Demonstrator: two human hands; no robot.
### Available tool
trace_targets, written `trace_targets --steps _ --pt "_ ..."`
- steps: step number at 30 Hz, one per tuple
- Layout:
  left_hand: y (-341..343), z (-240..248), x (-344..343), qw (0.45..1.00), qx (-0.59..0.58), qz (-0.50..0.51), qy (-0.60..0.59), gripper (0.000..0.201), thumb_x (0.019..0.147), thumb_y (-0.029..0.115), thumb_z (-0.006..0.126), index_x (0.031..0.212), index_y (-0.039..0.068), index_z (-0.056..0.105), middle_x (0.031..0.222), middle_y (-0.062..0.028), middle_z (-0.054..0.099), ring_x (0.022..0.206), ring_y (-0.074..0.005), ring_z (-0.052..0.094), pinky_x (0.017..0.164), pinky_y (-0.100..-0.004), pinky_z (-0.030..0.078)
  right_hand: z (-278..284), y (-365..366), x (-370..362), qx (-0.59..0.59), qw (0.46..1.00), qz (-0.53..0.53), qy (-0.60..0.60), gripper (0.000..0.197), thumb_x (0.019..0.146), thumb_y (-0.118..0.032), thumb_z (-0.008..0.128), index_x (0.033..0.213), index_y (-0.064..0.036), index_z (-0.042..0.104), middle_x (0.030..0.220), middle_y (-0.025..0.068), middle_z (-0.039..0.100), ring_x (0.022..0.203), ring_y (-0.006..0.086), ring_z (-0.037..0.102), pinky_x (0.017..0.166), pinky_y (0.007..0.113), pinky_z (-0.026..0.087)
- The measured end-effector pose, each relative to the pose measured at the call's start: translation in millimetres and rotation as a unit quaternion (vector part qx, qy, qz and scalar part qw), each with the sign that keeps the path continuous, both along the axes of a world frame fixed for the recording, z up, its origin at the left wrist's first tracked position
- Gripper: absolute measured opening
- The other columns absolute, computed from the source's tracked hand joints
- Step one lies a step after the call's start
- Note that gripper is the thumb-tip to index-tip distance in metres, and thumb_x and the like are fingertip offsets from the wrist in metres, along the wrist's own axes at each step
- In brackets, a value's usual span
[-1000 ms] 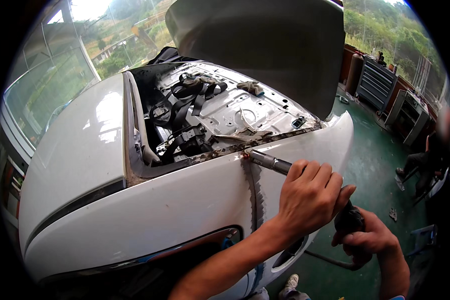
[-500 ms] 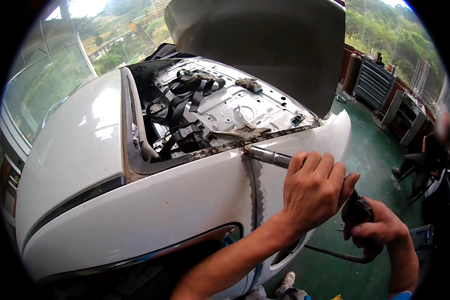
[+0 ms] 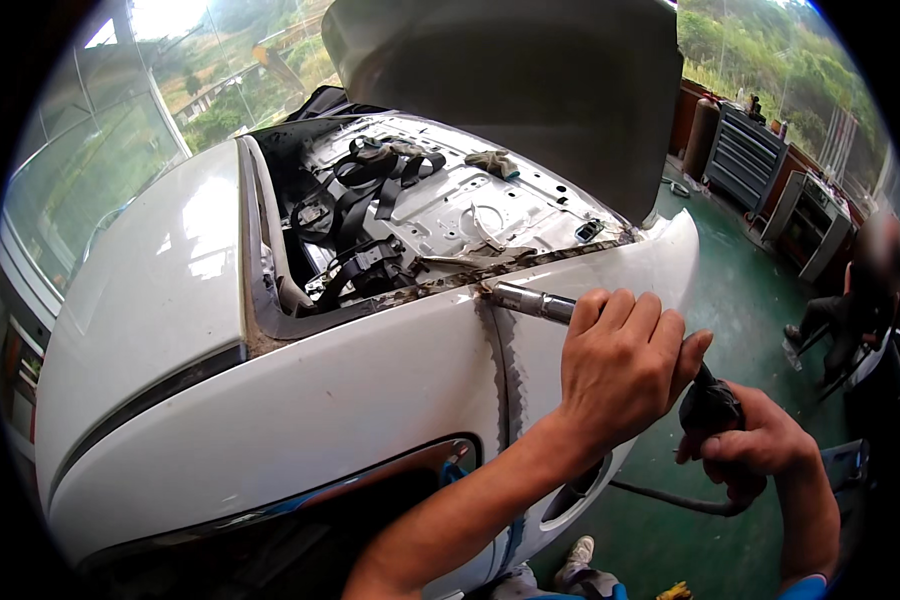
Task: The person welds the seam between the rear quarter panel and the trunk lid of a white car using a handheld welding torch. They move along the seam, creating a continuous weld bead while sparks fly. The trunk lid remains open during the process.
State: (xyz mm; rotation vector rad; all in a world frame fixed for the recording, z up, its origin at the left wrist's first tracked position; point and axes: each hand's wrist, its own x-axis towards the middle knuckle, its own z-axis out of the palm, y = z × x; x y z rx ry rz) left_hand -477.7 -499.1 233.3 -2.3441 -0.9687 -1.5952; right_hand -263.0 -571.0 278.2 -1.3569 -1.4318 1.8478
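Note:
My left hand wraps round the middle of a silver tube-shaped power tool. Behind it, my right hand grips the tool's black-wrapped rear end, from which a dark hose or cable trails. At the upper edge of a white car body panel, the tool's tip meets or nearly meets the top of a vertical seam with rough grey edges. Whether it touches cannot be made out. Just beyond the tip runs a rusty, stripped flange.
Black belts and a glove-like cloth lie on the bare metal shelf inside the car opening. A raised dark panel stands behind. Right, a drawer cabinet and a seated person are on the green floor.
The whole view has shifted slightly. Both hands keep their grip, and the tool's tip stays by the top of the seam.

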Motion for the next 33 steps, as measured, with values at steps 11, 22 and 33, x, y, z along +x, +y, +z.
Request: trace_targets --steps 11,22,33 --pt "-15.9 4.5 6.8 1.000 0.021 -0.018 0.008 0.027 0.090 0.028 0.069 0.075 0.007 0.061 0.074 -0.0069 0.052 0.072 -0.0260 0.052 0.084 -0.0409 0.039 -17.3 -19.6 3.9 0.028 0.998 -0.017 0.056 0.037 0.084 -0.001 0.072 0.118 0.0001 0.055 0.100 0.0124 0.072 0.069 0.0117 0.063 0.060 0.028 0.053" --pt "-11.6 -0.9 0.0 1.000 0.005 -0.023 -0.003 0.030 0.092 0.025 0.067 0.071 0.007 0.057 0.070 -0.0074 0.051 0.069 -0.0266 0.051 0.077 -0.0405 0.038 -15.0 -21.7 -6.5 0.036 0.999 -0.021 -0.015 0.034 0.086 -0.002 0.072 0.116 -0.0004 0.055 0.098 0.0118 0.072 0.068 0.0124 0.064 0.059 0.028 0.053" --pt "-10.4 -1.9 -3.6 1.000 0.008 -0.021 0.006 0.031 0.092 0.025 0.066 0.069 0.007 0.055 0.069 -0.0080 0.051 0.068 -0.0267 0.051 0.077 -0.0404 0.038 -27.7 -21.5 -10.5 0.043 0.999 -0.027 0.003 0.033 0.087 -0.001 0.071 0.117 -0.0007 0.055 0.097 0.0115 0.072 0.067 0.0125 0.063 0.058 0.028 0.053"
